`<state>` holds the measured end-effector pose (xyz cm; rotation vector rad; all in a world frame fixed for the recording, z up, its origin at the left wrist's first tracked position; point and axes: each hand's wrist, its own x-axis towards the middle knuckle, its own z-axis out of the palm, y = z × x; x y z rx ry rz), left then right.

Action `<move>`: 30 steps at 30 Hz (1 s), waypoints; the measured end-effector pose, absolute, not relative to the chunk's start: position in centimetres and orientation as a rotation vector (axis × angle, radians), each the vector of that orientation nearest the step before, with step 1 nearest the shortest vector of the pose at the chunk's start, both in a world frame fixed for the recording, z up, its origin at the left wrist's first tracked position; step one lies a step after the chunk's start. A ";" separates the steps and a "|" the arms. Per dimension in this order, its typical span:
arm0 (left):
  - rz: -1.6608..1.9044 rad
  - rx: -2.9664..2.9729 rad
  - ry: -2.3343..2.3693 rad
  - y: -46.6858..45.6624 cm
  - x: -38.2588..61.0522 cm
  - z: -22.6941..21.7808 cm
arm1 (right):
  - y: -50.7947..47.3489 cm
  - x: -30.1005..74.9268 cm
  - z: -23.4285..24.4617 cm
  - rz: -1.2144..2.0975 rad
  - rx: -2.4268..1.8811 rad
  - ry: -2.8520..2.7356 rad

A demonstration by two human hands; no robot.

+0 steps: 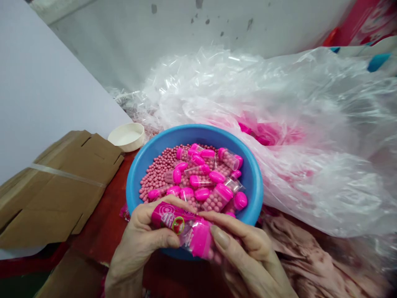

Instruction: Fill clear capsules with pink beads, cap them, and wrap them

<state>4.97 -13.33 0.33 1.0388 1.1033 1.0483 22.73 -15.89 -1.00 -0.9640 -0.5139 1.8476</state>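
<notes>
My left hand (135, 242) pinches a printed magenta plastic wrapper (169, 219) between thumb and fingers. In my right hand (251, 252) is a small clear bottle with a bright pink cap (200, 239) and pink balls inside, tilted, its lower part hidden by my fingers. The cap end meets the clear end of the wrapper; how far it sits inside, I cannot tell. Just beyond both hands stands a blue basin (133, 174) holding loose pink balls (156, 174) and several pink-capped clear bottles (217, 198).
Flattened brown cardboard (58, 178) lies at the left, near a shallow white lid or dish (126, 136). Big clear plastic bags (310, 107) fill the back and right, with pink items (266, 132) showing through. Brownish-pink cloth (313, 256) lies at lower right on the red table (108, 219).
</notes>
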 end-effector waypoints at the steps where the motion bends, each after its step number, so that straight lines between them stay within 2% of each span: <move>1: 1.044 1.042 1.112 -13.3 4.9 0.2 | -15.9 22.7 -1.0 1.813 -0.993 -0.500; 6: 1.244 0.964 1.198 -13.2 5.3 -0.1 | -15.9 22.4 -1.0 1.692 -1.108 -0.516; 8: 1.324 0.910 1.222 -13.2 5.4 -0.2 | -15.8 22.4 -1.3 1.549 -1.161 -0.619; 14: 1.414 0.714 1.257 -13.3 5.6 -0.5 | -15.5 23.1 -3.4 0.610 -1.127 -1.476; 23: 1.354 0.767 1.218 -14.3 7.2 -0.1 | -15.9 20.9 -3.6 0.571 -1.022 -1.592; 30: 1.445 0.684 1.189 -14.2 7.5 0.0 | -15.2 21.8 -3.7 0.461 -0.952 -1.700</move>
